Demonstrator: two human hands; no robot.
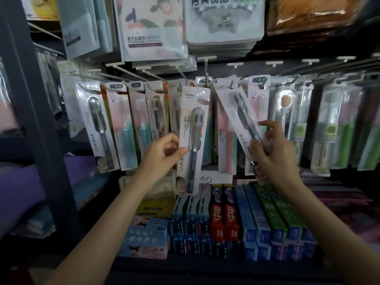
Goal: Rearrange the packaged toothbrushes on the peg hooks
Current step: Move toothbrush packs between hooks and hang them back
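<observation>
The left hand point(164, 153) pinches the edge of a grey toothbrush pack point(192, 138) held upright before the row of hooks point(206, 76), while the right hand point(271, 153) grips a second, tilted pack point(239, 120), so the step looks like sorting packs between hooks. Whether either pack's top hole is on a hook is hard to tell; next, each hole needs lining up with a hook tip. Toothpaste boxes point(224, 214) fill the shelf below, towel packs point(152, 27) hang above.

Left hand point(164, 154) raised, pinching; right hand point(271, 153) raised, fingers curled, gripping.
</observation>
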